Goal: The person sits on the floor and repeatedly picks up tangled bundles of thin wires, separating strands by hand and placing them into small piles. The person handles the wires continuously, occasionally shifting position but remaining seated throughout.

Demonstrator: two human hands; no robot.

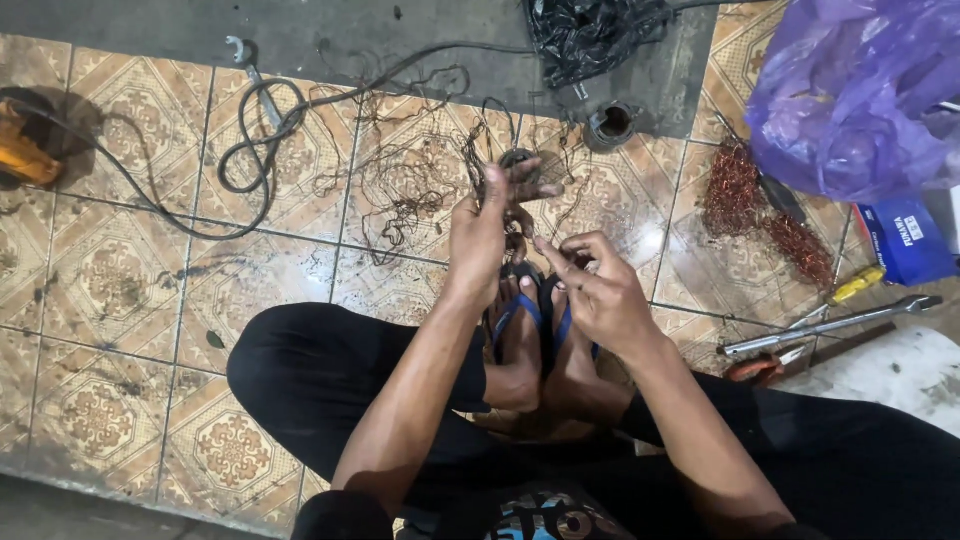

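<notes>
Copper wire (415, 190): thin, springy, likely snags; best pinched near the coil.
Left hand (483, 228): clenched on small wound coil (518, 160).
Right hand (598, 290): fingers pinching strands, centre frame.

Floor (130, 290): patterned beige/brown tiles, dirty, w/ grey cement strip (400, 30) at top. Purple plastic bag (850, 90) top right. Light even, dim-ish.

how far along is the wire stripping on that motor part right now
Done: copper wire coils piled to the right, loose strands on the tile floor. In hand: left hand grips a round winding piece; right hand picks at it. Left: wire apparently remains on it; amount unclear.
</notes>
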